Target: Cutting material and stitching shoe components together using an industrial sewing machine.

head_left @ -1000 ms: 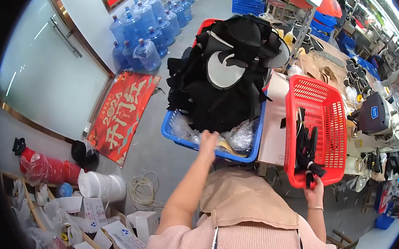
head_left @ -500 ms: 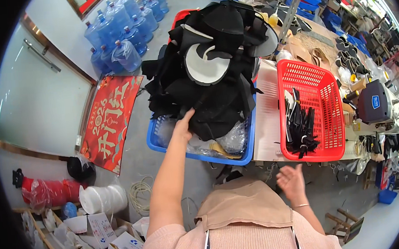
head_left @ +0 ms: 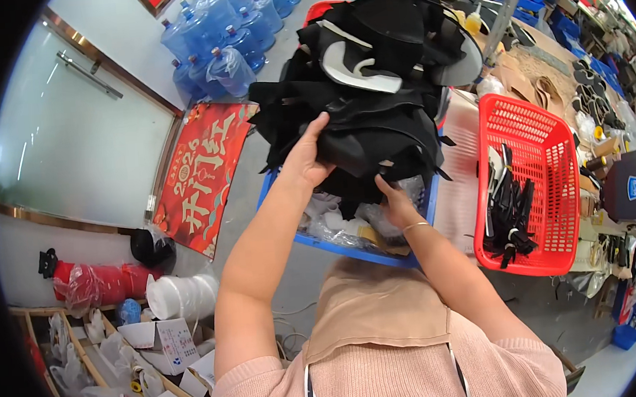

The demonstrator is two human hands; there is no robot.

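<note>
A big heap of black fabric pieces (head_left: 380, 139) rises above a blue basket (head_left: 336, 247). On the left edge of the heap, my left hand (head_left: 309, 161) is closed, its thumb over the black layers and its fingers partly hidden below. My right hand (head_left: 398, 203) grips the heap's near lower edge, thumb up, with its fingers partly out of sight. A curved pale piece (head_left: 357, 70) lies among the black ones higher up. Clear plastic bags (head_left: 334, 216) show in the basket beneath the lifted edge.
To the right, a red basket (head_left: 531, 135) holds black strips (head_left: 510, 218). A dark sewing machine head (head_left: 630, 185) stands beyond it. Blue water jugs (head_left: 230, 46) and a red mat (head_left: 200, 173) are on the floor at left. White rolls (head_left: 185, 295) and boxes sit lower left.
My right hand has come from beside the red basket to the heap's near edge. My left hand has shifted its hold, and the near black layers are lifted, baring more plastic bags. The view has shifted.
</note>
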